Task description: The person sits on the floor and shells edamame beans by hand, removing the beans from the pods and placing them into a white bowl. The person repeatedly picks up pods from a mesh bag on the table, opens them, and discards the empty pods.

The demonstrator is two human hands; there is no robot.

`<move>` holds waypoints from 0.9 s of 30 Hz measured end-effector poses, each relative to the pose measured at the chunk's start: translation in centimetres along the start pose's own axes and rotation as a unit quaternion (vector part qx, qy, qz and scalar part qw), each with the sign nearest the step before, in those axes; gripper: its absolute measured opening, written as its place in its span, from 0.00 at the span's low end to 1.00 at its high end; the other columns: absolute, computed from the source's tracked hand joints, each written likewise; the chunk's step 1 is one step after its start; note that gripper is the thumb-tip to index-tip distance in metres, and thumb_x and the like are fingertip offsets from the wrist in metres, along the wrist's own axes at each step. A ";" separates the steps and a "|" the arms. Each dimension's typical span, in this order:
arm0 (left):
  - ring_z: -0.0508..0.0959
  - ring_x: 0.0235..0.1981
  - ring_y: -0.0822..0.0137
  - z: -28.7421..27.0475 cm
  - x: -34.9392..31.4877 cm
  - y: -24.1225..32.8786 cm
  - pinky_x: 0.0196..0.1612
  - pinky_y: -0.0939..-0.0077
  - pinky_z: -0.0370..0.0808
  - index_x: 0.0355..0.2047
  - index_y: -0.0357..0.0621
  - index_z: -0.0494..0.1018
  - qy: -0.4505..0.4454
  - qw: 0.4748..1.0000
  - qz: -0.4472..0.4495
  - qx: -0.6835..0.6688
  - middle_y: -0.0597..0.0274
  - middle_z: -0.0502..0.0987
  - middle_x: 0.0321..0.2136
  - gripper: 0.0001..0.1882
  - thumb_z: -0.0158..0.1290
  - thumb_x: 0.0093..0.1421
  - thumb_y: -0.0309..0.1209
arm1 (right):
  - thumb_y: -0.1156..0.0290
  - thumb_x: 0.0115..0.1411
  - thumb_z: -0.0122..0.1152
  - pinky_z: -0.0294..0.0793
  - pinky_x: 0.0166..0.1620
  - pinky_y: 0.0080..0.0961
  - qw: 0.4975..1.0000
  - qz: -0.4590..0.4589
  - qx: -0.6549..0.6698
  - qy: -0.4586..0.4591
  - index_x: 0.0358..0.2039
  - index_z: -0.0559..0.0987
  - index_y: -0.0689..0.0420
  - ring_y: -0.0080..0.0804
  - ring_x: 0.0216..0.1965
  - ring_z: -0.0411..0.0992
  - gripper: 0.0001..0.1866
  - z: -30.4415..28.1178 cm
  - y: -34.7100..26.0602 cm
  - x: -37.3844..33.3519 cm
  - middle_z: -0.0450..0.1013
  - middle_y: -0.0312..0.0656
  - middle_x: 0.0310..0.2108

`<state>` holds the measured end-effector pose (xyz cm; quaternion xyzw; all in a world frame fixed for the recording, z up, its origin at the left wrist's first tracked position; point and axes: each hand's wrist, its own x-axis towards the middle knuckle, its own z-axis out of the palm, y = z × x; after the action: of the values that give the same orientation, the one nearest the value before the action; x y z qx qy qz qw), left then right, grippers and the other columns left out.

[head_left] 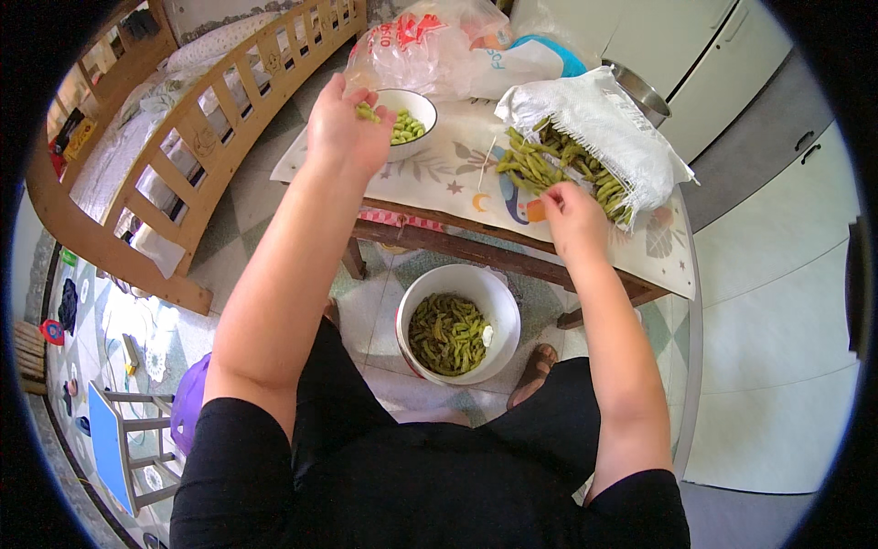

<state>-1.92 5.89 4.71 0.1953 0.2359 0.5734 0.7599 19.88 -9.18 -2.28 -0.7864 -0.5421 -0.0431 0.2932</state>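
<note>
My left hand [343,128] is raised over the rim of a small white bowl [416,102] of shelled green beans, its fingers pinched on a green pod [367,113]. My right hand [569,212] reaches into a pile of green bean pods [549,165] lying on a white woven sack [613,128], fingertips touching the pods. Whether it grips one is hidden. Both sit on a low table with a patterned cloth [439,178]. On the floor between my knees stands a large white bowl [498,302] filled with empty pod shells.
Plastic bags [430,46] lie at the table's far side, beside a metal pot [640,91]. A wooden crib rail [210,119] runs along the left. A small blue stool [114,448] and a purple object [189,403] stand at lower left. White cabinets [695,46] are at right.
</note>
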 end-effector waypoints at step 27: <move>0.68 0.34 0.74 -3.5 -8.1 -6.9 0.42 0.80 0.62 0.22 0.41 0.73 -0.184 0.825 -0.007 0.534 0.63 0.73 0.36 0.17 0.40 0.59 0.37 | 0.66 0.54 0.54 0.62 0.26 0.13 0.735 0.229 0.627 -0.116 0.34 0.72 0.59 0.17 0.25 0.63 0.11 -1.5 1.8 -8.0 0.67 0.33 0.25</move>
<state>-0.45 -3.68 -1.01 0.6710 0.3627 0.3053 0.5701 18.55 -16.97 -4.81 -0.5233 -0.2795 0.4666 0.6560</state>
